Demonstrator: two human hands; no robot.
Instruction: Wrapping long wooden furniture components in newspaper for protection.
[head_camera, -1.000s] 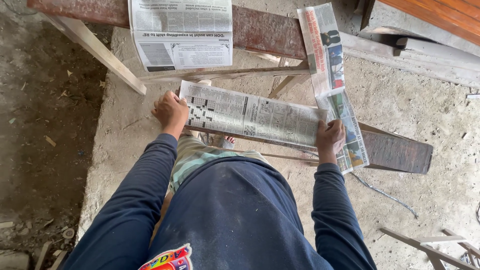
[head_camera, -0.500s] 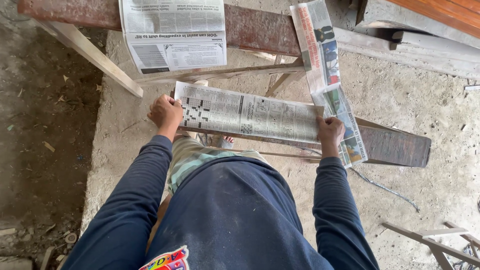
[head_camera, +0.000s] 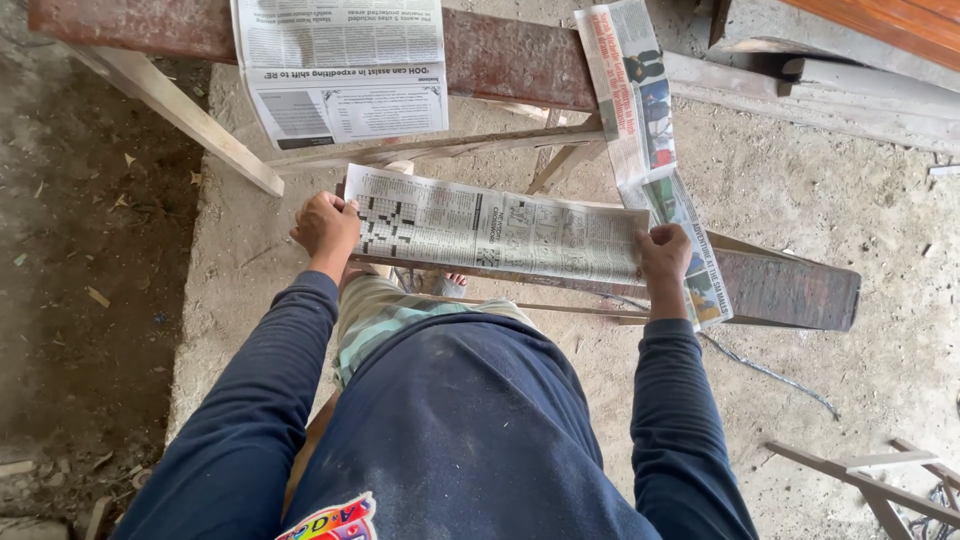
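1. Presently gripping a folded newspaper sheet (head_camera: 495, 235) at both short ends: left hand (head_camera: 325, 226) closed on the 9 o'clock end, right hand (head_camera: 665, 252) closed on the 3 o'clock end.
2. Held stretched flat over the near wooden plank (head_camera: 790, 290), crossword panel toward the left hand, lower edge touching the plank's top face.
3. Compared with one second ago: same grip, same span between the hands; sheet and hands slightly higher in view, most likely from head movement, not from travel of the sheet.
4. Judged from that: sheet positioned but not released; placement on the plank unfinished.
5. At 12 o'clock, lying draped over the far reddish plank (head_camera: 500, 55): a second newspaper sheet (head_camera: 345, 70), hanging down its near side.
6. At 1 o'clock, draped from the far plank down to the near one: a colour-printed sheet (head_camera: 650, 140), its lower end just beside the right hand.
7. Below, at 6 o'clock: dark blue sleeves and torso, a bare foot (head_camera: 452, 284) on the concrete floor (head_camera: 850, 200).
8. At 9 o'clock: a pale trestle leg (head_camera: 175, 110), slanting down to the dirt.
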